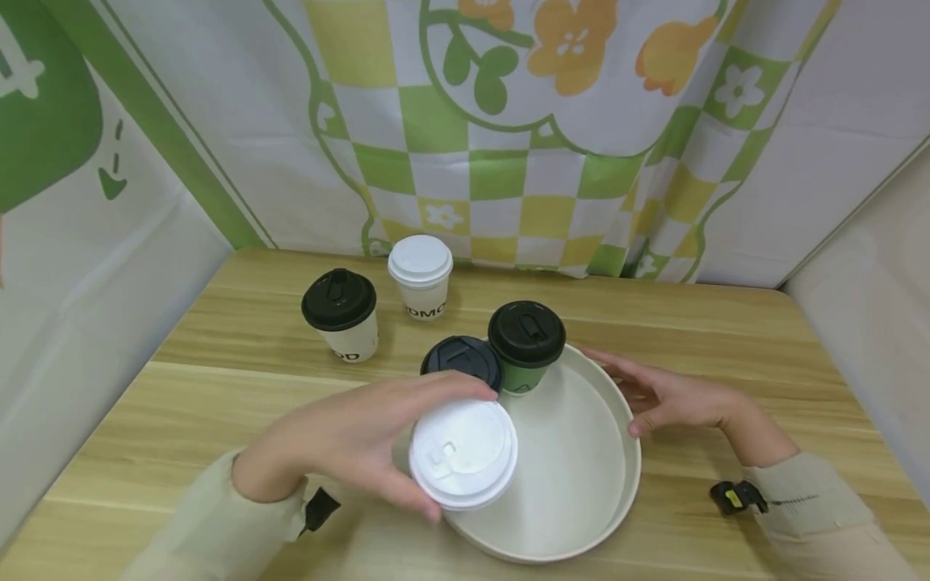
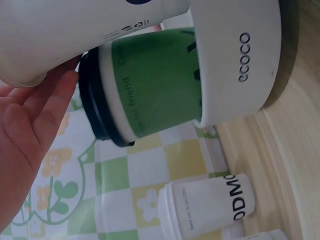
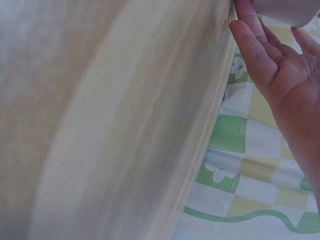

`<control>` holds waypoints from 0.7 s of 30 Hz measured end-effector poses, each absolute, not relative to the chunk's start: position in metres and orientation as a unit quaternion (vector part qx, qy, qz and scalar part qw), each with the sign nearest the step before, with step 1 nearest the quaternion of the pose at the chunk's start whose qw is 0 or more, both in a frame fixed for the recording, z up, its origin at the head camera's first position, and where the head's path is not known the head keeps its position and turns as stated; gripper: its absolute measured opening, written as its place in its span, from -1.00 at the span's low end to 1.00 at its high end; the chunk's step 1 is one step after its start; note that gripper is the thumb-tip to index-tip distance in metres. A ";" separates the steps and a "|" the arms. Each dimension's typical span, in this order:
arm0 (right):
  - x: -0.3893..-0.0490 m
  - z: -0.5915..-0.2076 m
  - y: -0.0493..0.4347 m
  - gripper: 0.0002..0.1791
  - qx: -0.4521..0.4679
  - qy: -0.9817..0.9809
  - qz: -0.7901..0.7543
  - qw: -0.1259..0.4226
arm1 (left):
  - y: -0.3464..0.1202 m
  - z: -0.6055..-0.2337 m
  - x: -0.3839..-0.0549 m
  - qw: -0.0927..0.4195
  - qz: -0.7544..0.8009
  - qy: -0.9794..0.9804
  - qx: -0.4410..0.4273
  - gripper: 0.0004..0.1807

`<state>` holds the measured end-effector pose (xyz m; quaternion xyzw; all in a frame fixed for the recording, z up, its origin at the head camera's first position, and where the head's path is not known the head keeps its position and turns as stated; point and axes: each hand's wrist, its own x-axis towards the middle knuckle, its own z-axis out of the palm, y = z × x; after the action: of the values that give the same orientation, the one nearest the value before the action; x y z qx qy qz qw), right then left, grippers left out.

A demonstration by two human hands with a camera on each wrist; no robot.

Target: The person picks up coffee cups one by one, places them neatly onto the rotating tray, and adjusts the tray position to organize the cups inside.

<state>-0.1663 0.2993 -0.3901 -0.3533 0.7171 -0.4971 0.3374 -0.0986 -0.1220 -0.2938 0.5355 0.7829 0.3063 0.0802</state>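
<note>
Head view: the left hand [image 1: 356, 436] pinches a white-lidded cup [image 1: 465, 456] between thumb and fingers above the round tray's [image 1: 581, 484] near left; the right hand [image 1: 679, 399], fingers loosely spread, rests at its right rim. Loading seems underway, and lowering calls for clearing the navy-lidded cup [image 1: 461, 355] and black-lidded green cup [image 1: 526, 335] just beyond. Two white paper cups [image 1: 421, 278] stand far left on the bench [image 1: 726, 323].
</note>
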 end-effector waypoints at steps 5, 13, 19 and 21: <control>-0.166 -0.390 0.298 0.15 -0.347 0.721 -0.495 0.339 | -0.117 -0.300 -0.099 0.089 0.310 0.776 0.543 0.08; -0.166 -0.391 0.298 0.15 -0.354 0.719 -0.496 0.334 | -0.111 -0.311 -0.097 0.101 0.307 0.766 0.555 0.08; -0.164 -0.390 0.299 0.14 -0.346 0.729 -0.490 0.329 | -0.107 -0.315 -0.095 0.122 0.300 0.777 0.540 0.11; -0.164 -0.390 0.299 0.14 -0.347 0.728 -0.491 0.329 | -0.107 -0.316 -0.095 0.118 0.294 0.777 0.544 0.10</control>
<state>-0.1640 0.2990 -0.3899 -0.3466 0.7284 -0.4908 0.3293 -0.0945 -0.1066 -0.3157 0.5435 0.7771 0.2943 0.1182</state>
